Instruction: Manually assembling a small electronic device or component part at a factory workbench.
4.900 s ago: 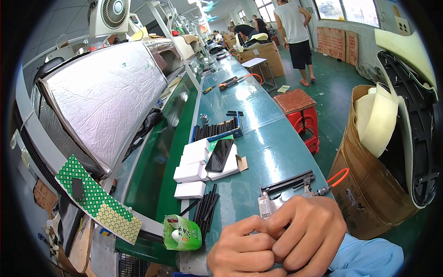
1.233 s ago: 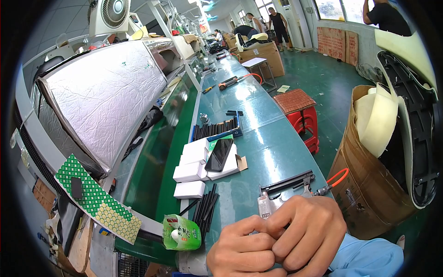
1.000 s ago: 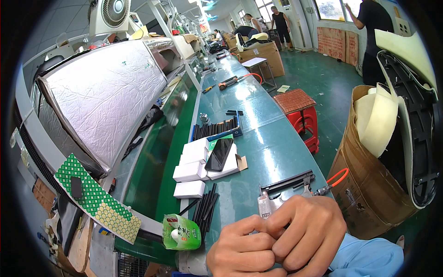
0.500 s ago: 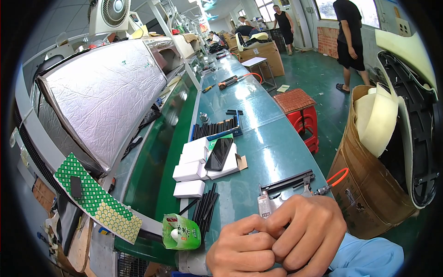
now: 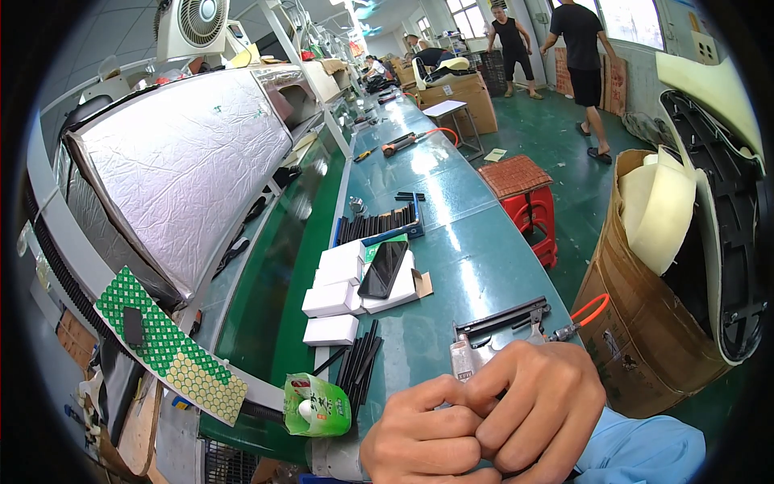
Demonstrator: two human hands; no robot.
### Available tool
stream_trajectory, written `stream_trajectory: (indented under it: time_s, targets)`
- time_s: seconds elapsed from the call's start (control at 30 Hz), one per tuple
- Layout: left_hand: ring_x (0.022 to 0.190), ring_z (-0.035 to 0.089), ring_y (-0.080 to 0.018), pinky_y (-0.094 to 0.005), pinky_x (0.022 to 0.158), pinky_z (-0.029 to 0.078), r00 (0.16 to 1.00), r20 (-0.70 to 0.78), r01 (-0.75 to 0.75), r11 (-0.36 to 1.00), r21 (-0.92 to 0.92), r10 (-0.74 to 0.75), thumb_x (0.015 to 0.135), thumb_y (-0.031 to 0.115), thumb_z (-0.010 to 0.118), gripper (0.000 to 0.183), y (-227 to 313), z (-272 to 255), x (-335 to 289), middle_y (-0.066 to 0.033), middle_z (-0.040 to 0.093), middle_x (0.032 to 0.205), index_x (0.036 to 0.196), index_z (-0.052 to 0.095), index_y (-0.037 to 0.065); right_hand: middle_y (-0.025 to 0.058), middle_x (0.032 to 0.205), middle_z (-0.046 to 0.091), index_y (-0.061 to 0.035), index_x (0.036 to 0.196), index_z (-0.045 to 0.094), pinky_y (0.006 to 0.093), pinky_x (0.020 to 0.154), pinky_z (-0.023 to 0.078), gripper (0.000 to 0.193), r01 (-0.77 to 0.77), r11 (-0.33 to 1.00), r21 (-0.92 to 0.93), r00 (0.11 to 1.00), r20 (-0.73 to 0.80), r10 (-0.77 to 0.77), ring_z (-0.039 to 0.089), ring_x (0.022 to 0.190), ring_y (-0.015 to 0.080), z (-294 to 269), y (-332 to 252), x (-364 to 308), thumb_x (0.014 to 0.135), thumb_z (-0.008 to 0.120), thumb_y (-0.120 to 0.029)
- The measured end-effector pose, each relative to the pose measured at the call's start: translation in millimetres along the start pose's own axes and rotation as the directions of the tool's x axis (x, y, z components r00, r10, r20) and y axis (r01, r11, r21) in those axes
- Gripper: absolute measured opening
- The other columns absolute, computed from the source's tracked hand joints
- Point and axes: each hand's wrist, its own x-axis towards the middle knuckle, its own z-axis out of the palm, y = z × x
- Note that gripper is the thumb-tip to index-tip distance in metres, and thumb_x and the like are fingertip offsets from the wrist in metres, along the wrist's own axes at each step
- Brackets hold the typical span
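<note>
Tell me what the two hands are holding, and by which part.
It cannot be told: the left hand and right hand are closed together, hiding anything between them.

Head view, down along workbench (image 5: 476, 266)

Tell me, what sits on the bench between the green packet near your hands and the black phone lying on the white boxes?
In the head view, between the green packet and the black phone lie a loose bundle of black strips and a white box.
</note>
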Motion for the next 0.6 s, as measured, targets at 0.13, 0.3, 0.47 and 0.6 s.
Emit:
stream_trajectory:
  time_s: [0.13, 0.3, 0.47, 0.6]
  targets:
    - [0.054, 0.039, -0.0113, -0.0296, 0.051, 0.029, 1.0, 0.018, 0.001, 1.0, 0.0, -0.001, 0.087, 0.003, 0.068, 0.01, -0.4, -0.9, -1.2, 0.0018, 0.047, 0.064, 0.078, 0.065, 0.005, -0.0037, 0.054, 0.045, -0.0079, 0.063, 0.06, 0.0299, 0.041, 0.022, 0.033, 0.004, 1.0, 0.002, 1.0, 0.008, -0.004, 0.039, 0.041, 0.0084, -2.1, 1.1, 0.9, 0.095, 0.068, -0.01]
    - [0.054, 0.038, -0.011, -0.0296, 0.051, 0.029, 1.0, 0.002, 0.001, 1.0, 0.016, -0.001, 0.086, 0.003, 0.068, 0.01, 0.2, 0.4, -0.4, 0.0021, 0.047, 0.064, 0.077, 0.065, 0.006, -0.0035, 0.054, 0.046, -0.0079, 0.064, 0.06, 0.0303, 0.042, 0.022, 0.033, -0.005, 1.0, 0.002, 1.0, 0.028, 0.005, 0.039, 0.041, 0.0086, -3.4, 0.3, 1.1, 0.096, 0.068, -0.011]
    - [0.053, 0.038, -0.0108, -0.0296, 0.051, 0.028, 1.0, -0.005, -0.008, 1.0, 0.02, 0.008, 0.085, 0.003, 0.068, 0.01, -0.5, 1.1, -0.8, 0.0024, 0.047, 0.063, 0.076, 0.065, 0.006, -0.0033, 0.055, 0.046, -0.0081, 0.065, 0.06, 0.0306, 0.042, 0.022, 0.033, 0.012, 1.0, -0.005, 0.998, 0.063, -0.011, 0.04, 0.041, 0.0088, -5.8, 1.0, 2.2, 0.096, 0.068, -0.011]
    - [0.053, 0.038, -0.0109, -0.0299, 0.051, 0.029, 1.0, -0.008, -0.005, 1.0, 0.023, 0.005, 0.084, 0.003, 0.068, 0.01, -0.2, 0.4, 0.0, 0.0023, 0.047, 0.063, 0.076, 0.064, 0.006, -0.0034, 0.055, 0.046, -0.0082, 0.065, 0.06, 0.0306, 0.042, 0.022, 0.033, 0.015, 1.0, 0.002, 0.998, 0.059, -0.015, 0.04, 0.041, 0.0087, -4.8, 2.7, 1.9, 0.096, 0.068, -0.011]
